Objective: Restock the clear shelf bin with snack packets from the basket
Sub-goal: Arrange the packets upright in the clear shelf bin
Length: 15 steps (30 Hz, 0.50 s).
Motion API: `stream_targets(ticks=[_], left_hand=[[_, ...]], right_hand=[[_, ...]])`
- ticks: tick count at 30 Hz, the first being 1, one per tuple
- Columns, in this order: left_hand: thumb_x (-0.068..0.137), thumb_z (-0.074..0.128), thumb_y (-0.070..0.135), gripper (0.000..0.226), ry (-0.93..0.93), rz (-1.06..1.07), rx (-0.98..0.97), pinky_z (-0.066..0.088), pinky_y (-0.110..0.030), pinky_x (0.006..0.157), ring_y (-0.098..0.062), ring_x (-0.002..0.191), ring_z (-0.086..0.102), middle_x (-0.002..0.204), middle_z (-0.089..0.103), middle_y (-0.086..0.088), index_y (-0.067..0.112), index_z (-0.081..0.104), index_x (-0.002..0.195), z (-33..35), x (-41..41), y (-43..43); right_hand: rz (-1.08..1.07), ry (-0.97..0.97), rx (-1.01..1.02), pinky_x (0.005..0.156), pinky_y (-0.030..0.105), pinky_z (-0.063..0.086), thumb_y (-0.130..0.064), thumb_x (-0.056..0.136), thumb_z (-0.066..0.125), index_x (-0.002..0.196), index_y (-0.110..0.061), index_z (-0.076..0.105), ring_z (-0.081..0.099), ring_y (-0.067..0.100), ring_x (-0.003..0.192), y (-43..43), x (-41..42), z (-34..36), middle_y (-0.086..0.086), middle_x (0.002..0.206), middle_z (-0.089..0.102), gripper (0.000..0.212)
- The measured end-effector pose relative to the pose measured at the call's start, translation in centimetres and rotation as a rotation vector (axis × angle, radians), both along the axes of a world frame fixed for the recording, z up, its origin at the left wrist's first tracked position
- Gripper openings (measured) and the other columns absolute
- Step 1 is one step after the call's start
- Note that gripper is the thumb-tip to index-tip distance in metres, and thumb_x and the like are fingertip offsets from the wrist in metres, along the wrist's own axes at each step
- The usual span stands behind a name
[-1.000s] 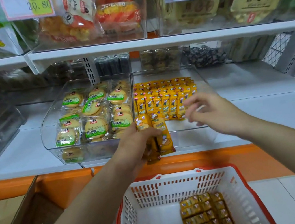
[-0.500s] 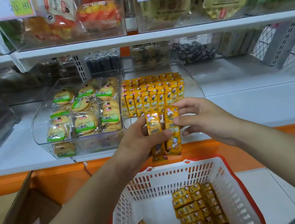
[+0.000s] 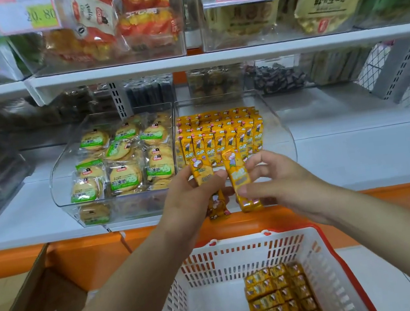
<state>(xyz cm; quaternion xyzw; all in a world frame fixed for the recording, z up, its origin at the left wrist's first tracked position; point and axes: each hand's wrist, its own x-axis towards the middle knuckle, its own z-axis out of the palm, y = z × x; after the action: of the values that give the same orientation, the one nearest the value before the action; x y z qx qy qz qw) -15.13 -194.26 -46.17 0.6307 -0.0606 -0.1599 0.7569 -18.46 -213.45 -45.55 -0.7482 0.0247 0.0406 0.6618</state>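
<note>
Rows of upright yellow snack packets (image 3: 219, 137) fill the back of the clear shelf bin (image 3: 280, 129). In front of the bin's low front edge, my left hand (image 3: 191, 196) grips one yellow packet (image 3: 202, 172). My right hand (image 3: 278, 179) pinches a second yellow packet (image 3: 241, 179) beside it, thumb below and fingers above. The two packets stand a little apart. Below, a white basket with a red rim (image 3: 214, 264) holds several more yellow packets (image 3: 281, 294) stacked at its right side.
A second clear bin (image 3: 57, 181) of green-labelled round biscuits (image 3: 120, 162) sits to the left. A white upper shelf (image 3: 211, 58) with bins and price tags hangs overhead. An orange ledge (image 3: 80, 252) fronts the shelf. A brown cardboard box (image 3: 21, 299) stands at lower left.
My right hand came back from the bin to the packets in my left hand and took one. The two packets are now separated, one in each hand.
</note>
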Motion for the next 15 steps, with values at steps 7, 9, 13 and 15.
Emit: stream_targets(ticks=[7, 9, 13, 15], left_hand=[[0.091, 0.076, 0.024, 0.029, -0.101, -0.046, 0.113, 0.062, -0.044, 0.080, -0.022, 0.091, 0.078, 0.102, 0.080, -0.003, 0.018, 0.066, 0.118, 0.3, 0.4, 0.4], [0.091, 0.076, 0.028, 0.027, -0.116, -0.065, 0.159, 0.064, -0.042, 0.076, -0.019, 0.087, 0.079, 0.100, 0.080, 0.001, 0.026, 0.060, 0.114, 0.4, 0.7, 0.7], [0.093, 0.073, 0.031, 0.030, -0.129, -0.097, 0.199, 0.062, -0.029, 0.062, -0.022, 0.082, 0.079, 0.104, 0.079, 0.000, 0.032, 0.053, 0.115, 0.9, 1.3, 1.4], [0.092, 0.072, 0.032, 0.036, -0.137, -0.091, 0.202, 0.062, -0.029, 0.062, -0.022, 0.081, 0.079, 0.102, 0.079, 0.002, 0.029, 0.053, 0.122, 1.1, 1.4, 1.5]], right_hand=[[0.020, -0.052, -0.029, 0.083, 0.042, 0.060, -0.014, 0.079, 0.082, 0.124, -0.041, 0.059, 0.074, 0.026, 0.092, -0.4, 0.4, 0.7, 0.017, 0.117, 0.065, 0.057], [-0.048, -0.079, -0.113, 0.087, 0.045, 0.056, -0.011, 0.081, 0.080, 0.121, -0.034, 0.059, 0.069, 0.023, 0.086, -1.4, 0.9, 1.0, 0.025, 0.111, 0.064, 0.051], [-0.232, -0.198, -0.384, 0.077, 0.045, 0.053, -0.008, 0.070, 0.086, 0.097, -0.029, 0.055, 0.061, 0.023, 0.072, -4.3, 3.0, 2.5, 0.012, 0.101, 0.068, 0.046], [-0.271, -0.272, -0.569, 0.073, 0.040, 0.053, -0.013, 0.066, 0.089, 0.092, -0.027, 0.052, 0.065, 0.023, 0.068, -5.7, 4.7, 3.2, -0.001, 0.098, 0.067, 0.047]])
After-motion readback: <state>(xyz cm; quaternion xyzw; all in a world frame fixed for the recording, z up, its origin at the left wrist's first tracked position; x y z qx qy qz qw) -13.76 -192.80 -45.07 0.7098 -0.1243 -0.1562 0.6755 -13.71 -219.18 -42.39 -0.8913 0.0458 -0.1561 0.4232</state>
